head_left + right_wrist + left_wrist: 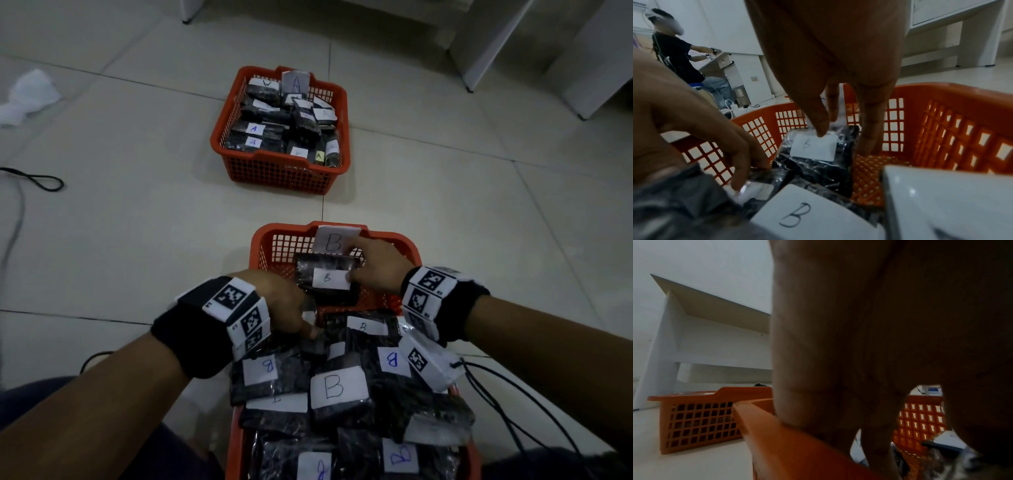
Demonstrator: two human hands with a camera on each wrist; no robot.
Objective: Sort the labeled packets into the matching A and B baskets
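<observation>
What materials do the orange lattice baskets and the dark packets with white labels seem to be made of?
Orange lattice baskets: likely moulded plastic, from the even grid holes and smooth rim. Dark packets: apparently clear glossy film, crinkled with bright glints; white labels look like matte paper.

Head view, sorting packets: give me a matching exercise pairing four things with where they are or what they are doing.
Things:
1. Far orange mesh basket
2. Middle orange mesh basket
3. Right hand
4. Left hand

States:
a. reaches into the nearest pile of packets
b. full of A-labelled packets
c. places a black B-labelled packet
d. carries a B tag, holds few packets

Pairs: 1-b, 2-d, 3-c, 4-a
</observation>
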